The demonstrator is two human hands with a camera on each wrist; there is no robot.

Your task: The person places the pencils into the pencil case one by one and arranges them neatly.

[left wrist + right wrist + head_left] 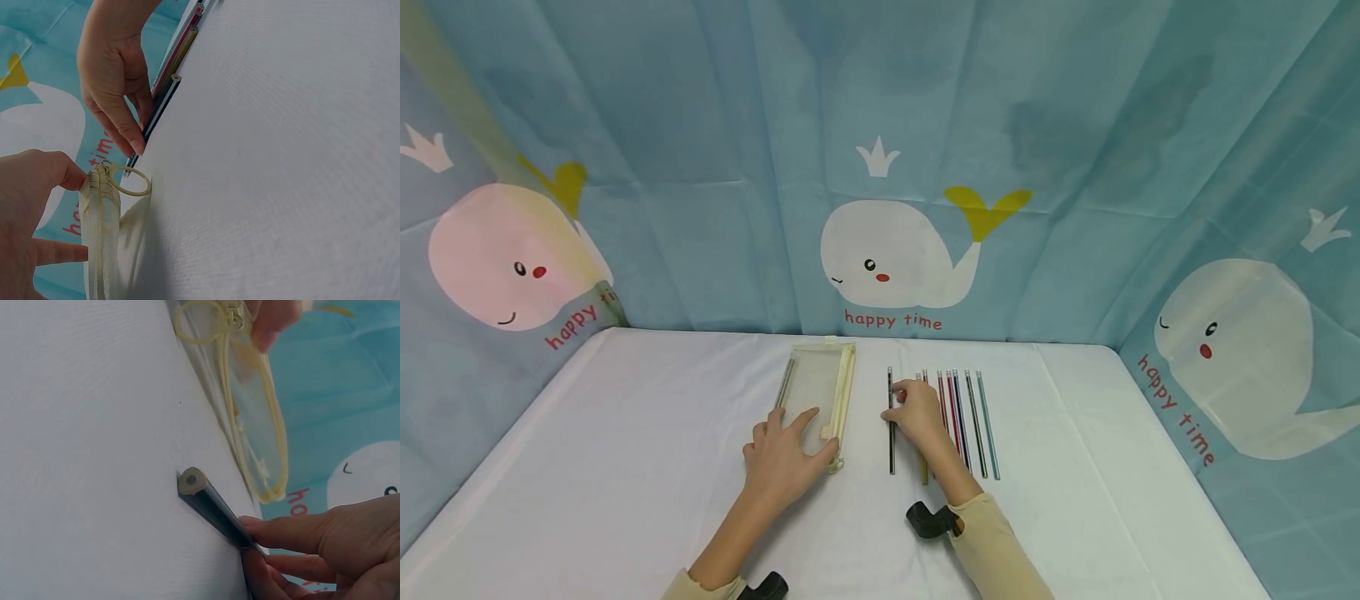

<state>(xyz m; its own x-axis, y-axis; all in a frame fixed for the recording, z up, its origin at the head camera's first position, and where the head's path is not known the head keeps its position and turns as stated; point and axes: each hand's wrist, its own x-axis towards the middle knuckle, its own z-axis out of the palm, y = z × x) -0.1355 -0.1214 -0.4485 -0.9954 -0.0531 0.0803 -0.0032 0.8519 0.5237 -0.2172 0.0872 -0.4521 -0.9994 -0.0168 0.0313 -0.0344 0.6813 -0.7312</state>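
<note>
Right hand [920,412]: one, at the centre of the head view; thumb and fingertips pinch a dark pencil.

Dark pencil [892,446]: one, upright in the head frame, just right of centre; gripped a little above its middle, the pale-tipped end standing out past the fingers toward the top of the frame, the other end running free below them. In the right wrist view, that flat, round end [192,480] points to the upper left, and the fingertips close on the shaft at lower centre. Whether the shaft touches the cloth cannot be told.

Left hand [784,462]: one, left of centre; fingers spread, touching the lower part of a clear pouch, rather than clenched.

Clear pouch [820,375]: one, left of the dark pencil and apart from it; cream zipper [845,375] down its right side. Ring pull [130,193] at the near end, beside the left hand's fingertip. Mouth parted, per the right wrist view.

Thin dark stick [786,383]: one, along the pouch's left edge; inside or beneath, cannot be told.

Row of pencils [962,421]: several, right of the dark pencil, partly behind the right hand and forearm; a mustard one [924,471] toward the left, a teal one [987,425] outermost right.

White cloth [610,467]: one, under everything.
</note>
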